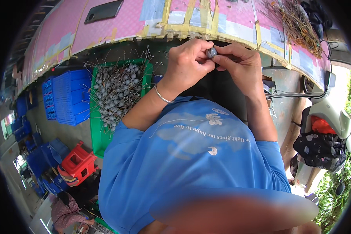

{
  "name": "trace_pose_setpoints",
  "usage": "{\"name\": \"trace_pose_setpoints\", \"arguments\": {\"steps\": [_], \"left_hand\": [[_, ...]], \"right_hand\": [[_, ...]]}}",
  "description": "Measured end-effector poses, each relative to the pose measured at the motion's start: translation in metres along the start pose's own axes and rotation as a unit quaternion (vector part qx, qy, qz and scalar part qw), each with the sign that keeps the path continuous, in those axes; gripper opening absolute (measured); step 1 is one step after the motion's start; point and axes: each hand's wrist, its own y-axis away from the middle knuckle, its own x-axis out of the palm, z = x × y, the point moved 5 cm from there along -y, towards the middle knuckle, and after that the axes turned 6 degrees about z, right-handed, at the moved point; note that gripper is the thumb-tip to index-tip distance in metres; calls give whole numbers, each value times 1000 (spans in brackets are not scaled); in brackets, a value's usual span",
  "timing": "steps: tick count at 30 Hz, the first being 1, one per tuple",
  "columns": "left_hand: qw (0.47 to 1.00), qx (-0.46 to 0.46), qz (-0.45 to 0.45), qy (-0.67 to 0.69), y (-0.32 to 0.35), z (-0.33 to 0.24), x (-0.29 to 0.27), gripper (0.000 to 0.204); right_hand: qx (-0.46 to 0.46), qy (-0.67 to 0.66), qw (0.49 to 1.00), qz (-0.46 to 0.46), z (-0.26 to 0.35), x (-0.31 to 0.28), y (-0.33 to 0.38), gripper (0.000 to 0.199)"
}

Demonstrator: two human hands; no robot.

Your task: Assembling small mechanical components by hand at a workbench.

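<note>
A small round grey ball (211,52) is pinched between the fingertips of both hands, just short of the table's near edge. My left hand (187,60), with a silver bangle on its wrist, grips it from the left. From the other side my right hand (241,64) presses thumb and forefinger against it. Fingers partly cover the ball, so any wire on it cannot be made out. To the left of my left arm, a green crate (99,142) holds many similar grey balls (115,91) on thin wires that stick out over its rim.
A pink, tape-patched table (124,27) spans the far side, bearing a dark phone (103,11) and a bundle of brownish wires (302,31). Blue crates (71,97) and a red plastic stool (78,163) stand left. Another person (66,210) is lower left; a scooter (331,117) stands right.
</note>
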Motion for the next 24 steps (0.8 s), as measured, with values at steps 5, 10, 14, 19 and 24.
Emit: {"name": "trace_pose_setpoints", "arguments": {"steps": [5,10,14,19,24], "left_hand": [[998,26,-2,-55,-3,-2,3,40],[986,-47,59,151,-10,4,10,43],[967,-69,76,233,-8,3,20,43],[967,-86,82,224,-7,-2,22,49],[974,-62,44,211,-10,1,23,50]], "right_hand": [[9,-25,1000,-1,-5,-4,0,20],[-59,-145,988,11,-10,-23,-4,22],[-43,-240,966,85,-18,-18,-8,25],[-38,-356,928,98,-17,-7,-10,24],[-27,-398,917,1,-26,6,-16,20]]}}
